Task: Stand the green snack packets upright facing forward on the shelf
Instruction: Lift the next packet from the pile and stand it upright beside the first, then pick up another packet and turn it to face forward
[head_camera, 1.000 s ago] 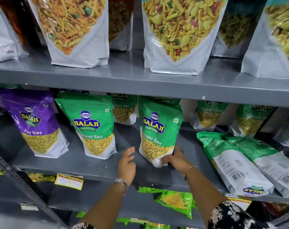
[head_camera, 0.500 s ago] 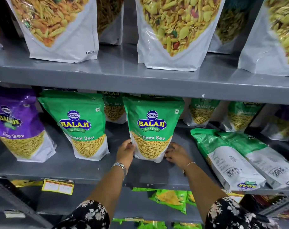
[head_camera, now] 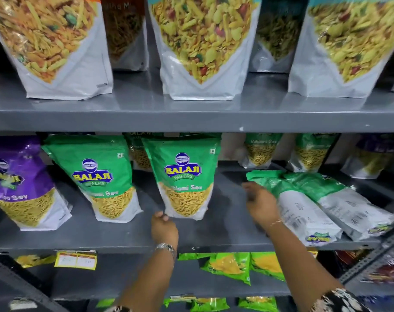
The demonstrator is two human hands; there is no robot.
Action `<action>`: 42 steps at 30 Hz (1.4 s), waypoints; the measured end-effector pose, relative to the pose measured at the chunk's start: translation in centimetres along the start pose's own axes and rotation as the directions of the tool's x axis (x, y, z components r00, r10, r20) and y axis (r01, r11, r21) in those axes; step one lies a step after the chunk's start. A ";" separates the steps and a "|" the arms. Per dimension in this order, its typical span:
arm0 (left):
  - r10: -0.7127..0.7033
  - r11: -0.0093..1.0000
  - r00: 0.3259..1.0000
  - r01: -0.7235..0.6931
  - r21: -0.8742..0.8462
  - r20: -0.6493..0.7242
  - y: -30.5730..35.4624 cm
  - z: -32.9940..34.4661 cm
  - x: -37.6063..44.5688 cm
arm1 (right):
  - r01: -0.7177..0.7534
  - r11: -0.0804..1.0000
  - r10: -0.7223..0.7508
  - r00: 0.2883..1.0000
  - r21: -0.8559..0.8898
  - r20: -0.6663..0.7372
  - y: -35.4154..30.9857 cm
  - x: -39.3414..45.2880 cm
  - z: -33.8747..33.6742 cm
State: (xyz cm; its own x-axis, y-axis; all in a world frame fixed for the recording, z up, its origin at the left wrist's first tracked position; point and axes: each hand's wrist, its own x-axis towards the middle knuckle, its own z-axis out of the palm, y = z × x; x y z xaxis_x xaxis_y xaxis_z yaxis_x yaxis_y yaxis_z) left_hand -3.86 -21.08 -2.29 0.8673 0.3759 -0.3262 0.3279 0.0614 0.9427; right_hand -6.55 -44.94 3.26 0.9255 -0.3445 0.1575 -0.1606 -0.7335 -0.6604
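Two green Balaji Ratlami Sev packets stand upright, label forward, on the grey middle shelf [head_camera: 124,237]: the left packet [head_camera: 97,176] and the centre packet [head_camera: 184,176]. My left hand [head_camera: 163,228] rests at the centre packet's lower left corner, fingers curled, holding nothing. My right hand [head_camera: 260,203] hovers open, just touching the top of a green packet lying flat, back side up [head_camera: 299,208]. A second flat green packet [head_camera: 349,206] lies beside it. More green packets [head_camera: 261,149] stand at the shelf's back.
A purple Aloo Sev packet [head_camera: 18,183] stands at the left. Large white mixture pouches [head_camera: 200,48] fill the upper shelf. Green chip bags [head_camera: 229,266] and a yellow price tag [head_camera: 75,258] sit on the lower shelf. A slotted shelf upright [head_camera: 376,253] runs at the right.
My right hand has let go of the centre packet and moved right to the flat green packet. The centre packet now stands on its own. My left hand slid down to its lower corner.
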 end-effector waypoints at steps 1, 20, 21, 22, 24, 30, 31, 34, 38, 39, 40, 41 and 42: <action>-0.011 1.000 0.999 0.011 -0.005 -0.037 -0.5 0.8 -1.5 | -0.030 0.999 0.028 0.994 -0.016 -0.101 1.0 -0.3 -2.2; -0.178 0.967 0.863 0.064 0.248 0.473 -2.2 20.0 -12.9 | -0.261 0.882 0.270 0.962 -0.392 -0.035 12.1 -2.6 -11.4; -0.168 0.963 0.876 0.050 0.263 0.452 -2.2 19.9 -12.3 | -0.242 0.901 0.253 0.967 -0.360 -0.015 11.9 -2.5 -11.1; -0.156 0.958 0.890 0.031 0.284 0.429 -2.2 19.6 -11.7 | -0.241 0.924 0.260 0.965 -0.298 0.026 11.8 -2.2 -10.9; -0.135 0.957 0.905 0.013 0.290 0.405 -2.4 19.0 -10.1 | -0.327 0.940 0.337 0.936 -0.097 0.106 12.0 -1.4 -11.2; -0.172 0.967 0.916 0.088 0.237 0.362 -2.4 17.8 -7.4 | -0.680 0.700 0.617 0.730 0.218 0.295 14.0 1.0 -10.0; -0.175 0.963 0.912 0.080 0.256 0.372 -2.2 17.8 -7.4 | -0.692 0.675 0.621 0.720 0.256 0.309 14.1 1.2 -9.6; -0.086 0.934 0.935 -0.045 0.355 0.344 -0.8 17.3 -7.7 | -0.696 0.654 0.617 0.718 0.296 0.322 13.5 2.0 -8.7; 0.074 0.930 0.966 -0.156 0.332 0.246 1.0 16.4 -7.2 | -0.648 0.579 0.596 0.750 0.495 0.286 11.2 3.5 -7.9; 0.101 0.937 0.967 -0.172 0.305 0.236 1.5 16.4 -6.9 | -0.613 0.560 0.583 0.769 0.557 0.260 10.5 3.8 -8.1; 0.125 0.945 0.964 -0.187 0.268 0.233 2.1 16.4 -6.7 | -0.574 0.544 0.570 0.788 0.612 0.233 10.0 4.2 -8.3; 0.152 0.952 0.961 -0.205 0.225 0.233 2.7 16.4 -6.5 | -0.532 0.530 0.550 0.808 0.660 0.210 9.5 4.5 -8.5; 0.180 0.954 0.954 -0.229 0.192 0.240 3.4 16.5 -6.2 | -0.493 0.520 0.527 0.828 0.698 0.193 9.1 4.8 -8.8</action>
State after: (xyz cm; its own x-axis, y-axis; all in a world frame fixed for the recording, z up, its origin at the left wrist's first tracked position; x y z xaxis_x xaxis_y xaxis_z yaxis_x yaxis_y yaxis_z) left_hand -2.00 -38.43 1.77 0.9764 0.1473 -0.1579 0.1864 -0.2052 0.9608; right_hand -6.61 -58.44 4.47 0.7475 -0.5588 -0.3592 -0.3007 0.1975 -0.9330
